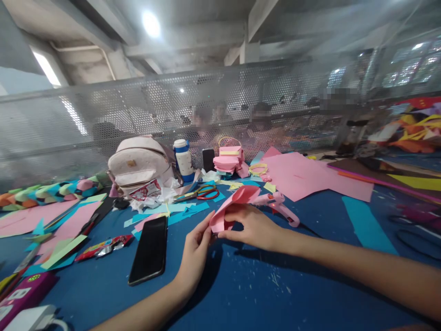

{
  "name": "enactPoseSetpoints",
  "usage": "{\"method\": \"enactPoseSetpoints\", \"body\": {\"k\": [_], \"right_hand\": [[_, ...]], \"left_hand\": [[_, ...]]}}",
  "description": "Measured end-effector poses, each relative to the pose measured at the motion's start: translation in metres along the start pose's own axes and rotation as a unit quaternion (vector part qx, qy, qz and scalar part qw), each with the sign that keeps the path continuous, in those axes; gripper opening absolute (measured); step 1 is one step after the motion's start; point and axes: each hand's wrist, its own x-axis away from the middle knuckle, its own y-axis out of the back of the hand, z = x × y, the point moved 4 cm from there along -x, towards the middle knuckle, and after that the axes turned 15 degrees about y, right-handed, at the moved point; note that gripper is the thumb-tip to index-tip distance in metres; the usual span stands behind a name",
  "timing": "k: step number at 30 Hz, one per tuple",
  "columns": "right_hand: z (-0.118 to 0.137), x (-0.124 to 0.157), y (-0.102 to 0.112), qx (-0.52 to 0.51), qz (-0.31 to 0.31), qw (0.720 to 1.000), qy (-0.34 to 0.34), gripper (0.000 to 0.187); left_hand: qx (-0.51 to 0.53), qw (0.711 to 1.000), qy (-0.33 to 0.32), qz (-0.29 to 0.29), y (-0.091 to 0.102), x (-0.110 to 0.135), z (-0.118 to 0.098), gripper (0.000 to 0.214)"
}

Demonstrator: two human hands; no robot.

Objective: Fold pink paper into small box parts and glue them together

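Observation:
A curled piece of pink paper (230, 206) is held just above the blue table (241, 285) near its middle. My left hand (195, 250) pinches the paper's lower left edge with its fingertips. My right hand (253, 226) grips the same paper from the right, fingers closed round its underside. A pink glue gun (279, 206) lies directly behind my right hand. A black phone (149, 250) lies face up just left of my left hand.
A pale backpack (139, 165), a bottle (183, 158), scissors (203, 192) and a stack of pink paper shapes (229, 161) stand behind. Large pink sheets (303, 177) and paper scraps lie around. A perforated metal screen (206, 101) closes the far side, with people behind it.

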Motion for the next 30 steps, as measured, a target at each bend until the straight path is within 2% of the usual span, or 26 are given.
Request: {"method": "enactPoseSetpoints", "body": {"k": [5, 8, 13, 16, 19, 24, 30], "right_hand": [[-0.014, 0.008, -0.017, -0.113, -0.038, 0.991, -0.058, 0.022], [-0.019, 0.009, -0.02, -0.141, -0.061, 0.986, -0.069, 0.021], [-0.015, 0.003, -0.015, -0.125, -0.052, 0.99, -0.033, 0.024], [-0.013, 0.0, -0.009, -0.095, -0.052, 0.994, -0.019, 0.03], [-0.015, -0.001, -0.006, -0.089, -0.047, 0.995, -0.013, 0.028], [-0.015, -0.001, -0.006, -0.037, -0.035, 0.999, 0.016, 0.024], [-0.015, -0.002, -0.011, -0.088, 0.001, 0.996, 0.025, 0.012]], "left_hand": [[-0.027, 0.999, -0.023, -0.02, 0.003, -0.002, 0.0, 0.048], [-0.034, 0.999, -0.023, -0.023, 0.004, -0.003, 0.001, 0.046], [-0.038, 0.999, -0.027, -0.022, 0.005, 0.001, -0.001, 0.041], [-0.006, 1.0, -0.017, -0.014, 0.006, 0.003, 0.0, 0.039], [0.016, 1.0, -0.02, 0.001, 0.006, 0.004, 0.001, 0.04], [-0.057, 0.997, -0.042, -0.009, 0.004, 0.004, -0.002, 0.045], [-0.123, 0.992, -0.033, 0.008, -0.003, 0.003, 0.005, 0.06]]}}
